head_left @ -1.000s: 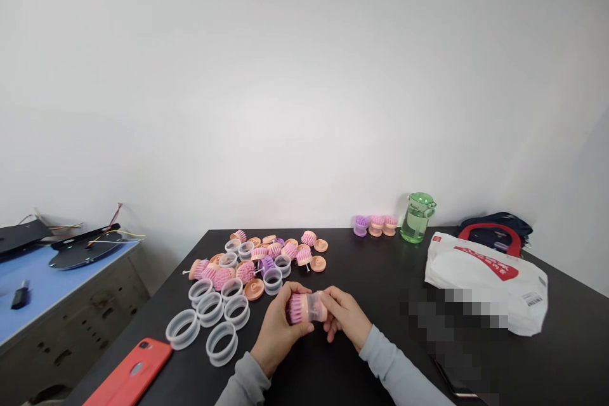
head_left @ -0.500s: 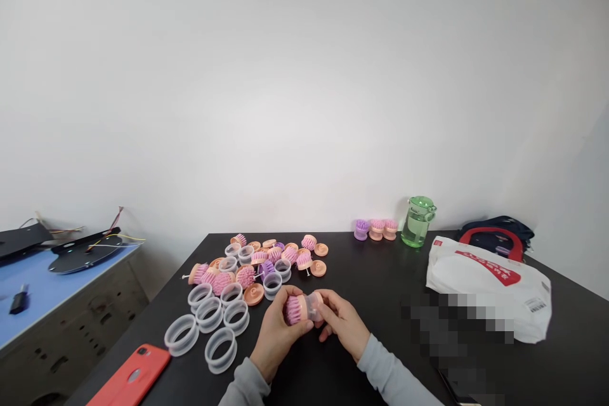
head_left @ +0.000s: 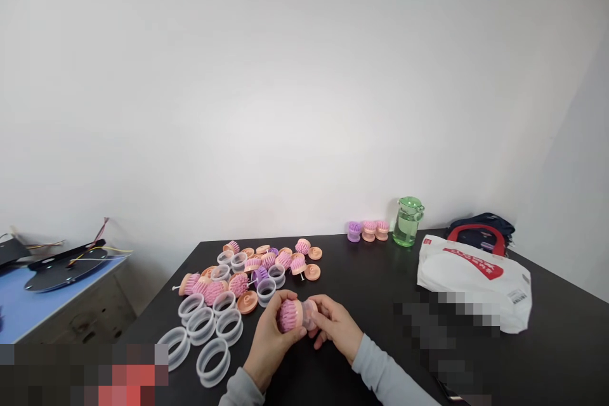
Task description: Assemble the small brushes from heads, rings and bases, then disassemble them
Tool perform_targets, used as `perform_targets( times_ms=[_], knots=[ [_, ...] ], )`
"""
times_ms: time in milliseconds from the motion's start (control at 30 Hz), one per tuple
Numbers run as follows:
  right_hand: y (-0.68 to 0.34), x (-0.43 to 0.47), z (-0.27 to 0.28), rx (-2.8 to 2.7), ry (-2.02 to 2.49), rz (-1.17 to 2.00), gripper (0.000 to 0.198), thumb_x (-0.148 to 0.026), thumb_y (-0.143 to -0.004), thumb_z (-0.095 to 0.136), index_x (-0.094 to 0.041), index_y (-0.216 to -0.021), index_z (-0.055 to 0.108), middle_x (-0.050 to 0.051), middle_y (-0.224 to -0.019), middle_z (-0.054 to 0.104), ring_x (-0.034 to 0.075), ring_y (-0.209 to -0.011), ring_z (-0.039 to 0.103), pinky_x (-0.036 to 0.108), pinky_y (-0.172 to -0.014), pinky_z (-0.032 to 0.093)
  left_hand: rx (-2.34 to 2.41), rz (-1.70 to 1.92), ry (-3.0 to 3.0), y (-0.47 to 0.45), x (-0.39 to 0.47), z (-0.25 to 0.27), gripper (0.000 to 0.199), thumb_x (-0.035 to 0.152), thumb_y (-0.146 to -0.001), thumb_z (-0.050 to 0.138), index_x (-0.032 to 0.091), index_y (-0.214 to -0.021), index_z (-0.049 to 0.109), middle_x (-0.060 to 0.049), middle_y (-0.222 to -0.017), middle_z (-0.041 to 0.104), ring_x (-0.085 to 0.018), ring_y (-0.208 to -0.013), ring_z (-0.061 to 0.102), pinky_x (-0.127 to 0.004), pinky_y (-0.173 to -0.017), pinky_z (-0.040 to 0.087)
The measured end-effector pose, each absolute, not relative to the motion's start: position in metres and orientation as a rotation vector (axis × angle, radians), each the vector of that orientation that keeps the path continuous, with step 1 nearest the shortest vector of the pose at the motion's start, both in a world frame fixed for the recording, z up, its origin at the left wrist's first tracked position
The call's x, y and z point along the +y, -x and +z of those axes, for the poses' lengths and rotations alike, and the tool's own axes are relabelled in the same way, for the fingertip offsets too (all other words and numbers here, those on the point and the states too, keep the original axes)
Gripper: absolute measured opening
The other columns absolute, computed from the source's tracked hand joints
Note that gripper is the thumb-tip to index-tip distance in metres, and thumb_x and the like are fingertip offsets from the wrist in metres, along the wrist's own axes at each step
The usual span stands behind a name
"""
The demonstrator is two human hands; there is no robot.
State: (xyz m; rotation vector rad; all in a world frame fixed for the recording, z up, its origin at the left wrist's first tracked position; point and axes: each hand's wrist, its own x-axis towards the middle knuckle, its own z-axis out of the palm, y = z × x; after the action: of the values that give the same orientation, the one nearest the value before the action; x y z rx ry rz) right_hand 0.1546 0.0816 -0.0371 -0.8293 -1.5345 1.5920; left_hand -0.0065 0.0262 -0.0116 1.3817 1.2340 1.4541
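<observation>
Both bare hands were together at the near middle of the black table [head_left: 366, 285], sharing one piece. Left hand [head_left: 267, 337] was curled around a pink brush [head_left: 288, 316], fingers behind and thumb in front, bristles turned toward the palm. Right hand [head_left: 340, 327] was closed narrowly, thumb and fingers pinching the clear ring [head_left: 306, 315] end of the same piece. The brush lay on its side in the grip, its peach rim against the ring. How firmly the parts were joined, could not tell; the right fingers covered the far end.

Left of the hands and beyond: a loose spread of pink brushes [head_left: 216, 293], some tipped over with stems showing, a purple brush [head_left: 261, 276] among them, and peach caps [head_left: 247, 302] lying flat. Loose rings [head_left: 213, 363], clear, stood nearer the front, several touching.

At the back edge, by the wall [head_left: 304, 108], three upright brushes [head_left: 368, 231] stood in a row, one purple, two pink. Beside them a green jug [head_left: 406, 225]. Farther right, a white bag [head_left: 471, 282] lay in front of a dark bag with a red strap.
</observation>
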Motion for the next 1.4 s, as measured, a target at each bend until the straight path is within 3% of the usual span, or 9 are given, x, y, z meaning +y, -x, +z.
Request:
perform_targets(
  times_ms=[200,333,500,800,1167,1400],
  knots=[
    [-0.154,0.082,-0.041,-1.575,0.855,1.509,0.046,-0.051,-0.075,0.064,-0.016,-0.104,0.057,0.000,-0.073,0.059,0.017,-0.064,0.062,0.023,-0.043,0.050,1.320,1.468,-1.383,0.010,0.032,-0.023,0.056,0.036,-0.057,0.084,0.022,-0.105,0.058,-0.003,-0.095,0.063,-0.024,-0.086,0.060,-0.033,-0.076,0.048],
    [-0.155,0.081,-0.041,-1.603,0.874,1.432,0.041,-0.031,-0.071,0.066,-0.018,-0.109,0.055,0.006,-0.097,0.065,0.019,-0.075,0.065,0.022,-0.042,0.049,1.349,1.464,-1.373,0.011,0.034,-0.022,0.056,0.036,-0.058,0.084,0.021,-0.106,0.058,-0.004,-0.096,0.065,-0.025,-0.089,0.062,-0.035,-0.079,0.049],
    [-0.155,0.077,-0.035,-1.644,0.883,1.360,0.039,-0.018,-0.065,0.067,-0.018,-0.103,0.059,0.005,-0.096,0.068,0.021,-0.077,0.066,0.023,-0.044,0.050,1.342,1.462,-1.354,0.009,0.033,-0.017,0.054,0.034,-0.058,0.084,0.020,-0.103,0.058,-0.004,-0.098,0.065,-0.025,-0.091,0.063,-0.035,-0.082,0.049],
    [-0.156,0.079,-0.038,-1.612,0.888,1.308,0.045,-0.022,-0.068,0.069,-0.019,-0.111,0.056,0.006,-0.099,0.066,0.022,-0.082,0.065,0.025,-0.046,0.053,1.295,1.480,-1.247,0.009,0.033,-0.021,0.055,0.039,-0.061,0.082,0.020,-0.106,0.058,-0.003,-0.093,0.065,-0.023,-0.086,0.061,-0.032,-0.078,0.049],
    [-0.157,0.078,-0.037,-1.625,0.796,1.329,0.038,-0.045,-0.082,0.062,-0.018,-0.108,0.059,0.009,-0.099,0.067,0.020,-0.078,0.065,0.022,-0.044,0.052,1.131,1.471,-1.170,0.002,0.023,-0.011,0.049,0.028,-0.066,0.076,0.022,-0.109,0.054,-0.003,-0.101,0.062,-0.020,-0.091,0.058,-0.031,-0.083,0.046],
    [-0.157,0.077,-0.038,-1.616,0.784,1.344,0.041,-0.048,-0.080,0.064,-0.018,-0.108,0.059,0.008,-0.098,0.066,0.020,-0.078,0.063,0.022,-0.045,0.052,1.142,1.432,-1.224,0.006,0.031,-0.021,0.049,0.027,-0.061,0.077,0.022,-0.106,0.058,-0.001,-0.092,0.062,-0.018,-0.079,0.055,-0.027,-0.072,0.044]
  ],
)
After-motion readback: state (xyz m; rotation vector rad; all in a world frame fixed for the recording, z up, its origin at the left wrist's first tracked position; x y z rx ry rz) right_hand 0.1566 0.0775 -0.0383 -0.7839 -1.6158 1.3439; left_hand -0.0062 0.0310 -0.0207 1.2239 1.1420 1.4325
